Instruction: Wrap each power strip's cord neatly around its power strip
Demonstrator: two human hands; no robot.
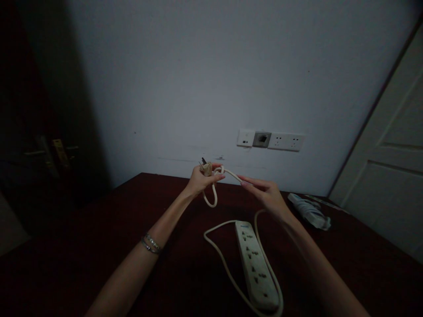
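A white power strip [256, 266] lies on the dark red table [99, 246], its white cord [224, 259] looping around it. My left hand [200, 180] is closed around the plug [206, 167] at the cord's end, prongs pointing up, held above the table. My right hand [266, 193] pinches the cord just right of the plug with fingers stretched toward the left hand. A loop of cord hangs between the two hands.
A row of wall sockets [271, 140] sits on the pale wall just above the table. A second bundled power strip [309, 211] lies at the table's right. A white door [390, 167] stands right, a dark door with a handle [56, 154] left.
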